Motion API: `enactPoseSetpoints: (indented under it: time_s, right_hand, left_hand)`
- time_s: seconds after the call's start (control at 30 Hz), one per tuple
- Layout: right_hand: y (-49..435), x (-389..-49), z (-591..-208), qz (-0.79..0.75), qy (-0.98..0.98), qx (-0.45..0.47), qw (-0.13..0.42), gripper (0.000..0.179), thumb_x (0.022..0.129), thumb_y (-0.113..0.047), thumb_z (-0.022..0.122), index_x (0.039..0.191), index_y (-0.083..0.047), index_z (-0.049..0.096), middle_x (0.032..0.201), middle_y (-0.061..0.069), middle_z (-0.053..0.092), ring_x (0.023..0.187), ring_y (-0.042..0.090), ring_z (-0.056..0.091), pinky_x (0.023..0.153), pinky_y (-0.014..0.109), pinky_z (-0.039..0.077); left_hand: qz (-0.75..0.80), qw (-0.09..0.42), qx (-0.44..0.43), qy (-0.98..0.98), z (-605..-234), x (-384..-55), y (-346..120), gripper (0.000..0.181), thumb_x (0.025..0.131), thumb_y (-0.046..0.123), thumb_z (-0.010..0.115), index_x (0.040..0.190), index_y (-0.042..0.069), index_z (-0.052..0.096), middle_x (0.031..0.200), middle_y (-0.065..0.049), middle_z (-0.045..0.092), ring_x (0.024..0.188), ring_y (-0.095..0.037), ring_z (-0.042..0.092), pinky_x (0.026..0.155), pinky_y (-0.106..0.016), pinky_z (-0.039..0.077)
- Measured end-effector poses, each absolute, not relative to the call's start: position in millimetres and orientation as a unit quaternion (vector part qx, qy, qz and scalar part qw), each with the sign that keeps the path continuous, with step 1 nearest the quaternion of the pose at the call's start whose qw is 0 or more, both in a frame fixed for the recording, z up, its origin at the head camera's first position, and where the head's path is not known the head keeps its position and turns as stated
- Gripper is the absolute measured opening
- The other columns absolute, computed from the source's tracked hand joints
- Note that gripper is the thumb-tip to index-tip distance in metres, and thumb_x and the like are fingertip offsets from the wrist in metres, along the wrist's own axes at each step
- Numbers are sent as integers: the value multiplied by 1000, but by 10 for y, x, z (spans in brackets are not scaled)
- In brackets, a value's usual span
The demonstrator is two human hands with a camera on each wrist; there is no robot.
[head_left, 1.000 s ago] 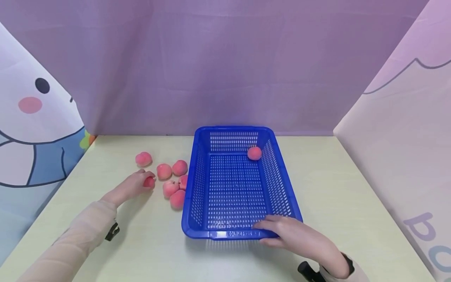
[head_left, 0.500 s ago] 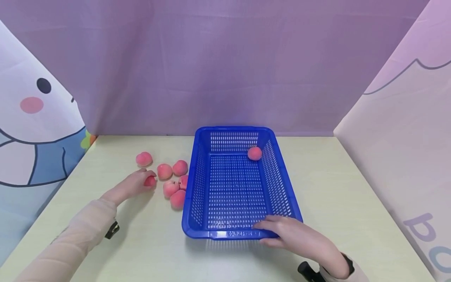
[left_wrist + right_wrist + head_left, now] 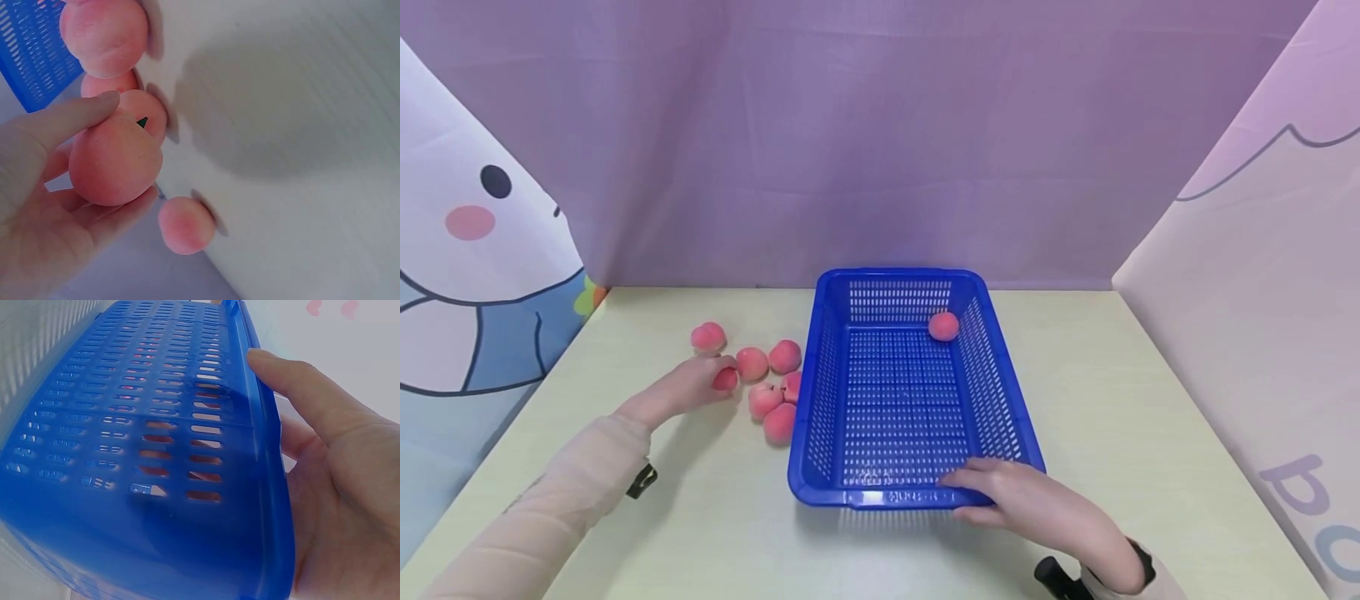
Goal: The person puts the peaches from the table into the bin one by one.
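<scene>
In the left wrist view, my left hand (image 3: 47, 194) grips a pink peach (image 3: 115, 164) between thumb and fingers. From the head camera, that hand (image 3: 688, 387) is left of a cluster of peaches (image 3: 765, 400), with the held peach partly covered by its fingers. A blue perforated plastic basket (image 3: 917, 500) stands right of the cluster, and one peach (image 3: 943, 327) lies inside at its far right corner. My right hand (image 3: 1015, 496) holds the basket's near right rim; up close, its thumb (image 3: 269, 362) lies over the rim and the fingers pass behind the wall.
A single peach (image 3: 707, 337) sits behind my left hand on the pale table (image 3: 1150, 467). Several peaches lie against or near the basket's left side. A purple cloth (image 3: 917, 142) hangs at the back edge, with printed panels (image 3: 1247, 333) at the sides.
My left hand has shifted slightly right and up with the peach in its fingers. The right hand stays on the basket rim.
</scene>
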State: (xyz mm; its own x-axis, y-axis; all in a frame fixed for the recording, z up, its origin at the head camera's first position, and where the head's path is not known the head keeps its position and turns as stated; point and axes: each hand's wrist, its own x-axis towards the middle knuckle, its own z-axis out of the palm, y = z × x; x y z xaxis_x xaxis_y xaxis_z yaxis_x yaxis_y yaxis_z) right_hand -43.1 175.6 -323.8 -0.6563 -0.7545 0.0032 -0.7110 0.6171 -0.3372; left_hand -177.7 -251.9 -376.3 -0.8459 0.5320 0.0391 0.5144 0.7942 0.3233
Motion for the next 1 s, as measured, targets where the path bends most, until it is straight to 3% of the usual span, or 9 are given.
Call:
enactPoseSetpoints:
  time_s: [0.23,0.47,0.63,1.0]
  right_hand:
    - [1764,-439,-3242,-158,895,-411,70,28,88,-31,52,109,-14,60,101,-2,62,93,16,59,77,32,49]
    - [1769,-444,-3249,-163,894,-412,72,28,87,-30,53,109,-14,60,101,-2,62,93,16,58,76,31,49]
    - [1766,-438,-3245,-163,895,-409,73,28,87,-30,52,109,-14,60,101,-2,62,93,16,59,77,32,49]
    - [1762,-428,-3235,-158,895,-413,63,30,88,-33,51,108,-14,61,100,-2,63,93,17,59,76,32,49]
  left_hand:
    - [160,41,275,947,-3645,-1826,-2423,22,69,1,70,88,-2,59,66,-1,46,60,-14,43,55,-25,39]
    - [127,42,264,955,-3477,-1902,-2277,32,70,4,71,99,-4,61,79,-9,58,72,-21,53,62,-32,48]
    - [121,41,257,958,-3343,-1942,-2181,33,70,1,69,102,-4,59,85,-14,56,76,-26,54,65,-38,49]
    - [145,48,251,956,-3057,-2028,-1948,35,73,0,65,107,-3,58,89,-14,54,80,-26,53,70,-39,48]
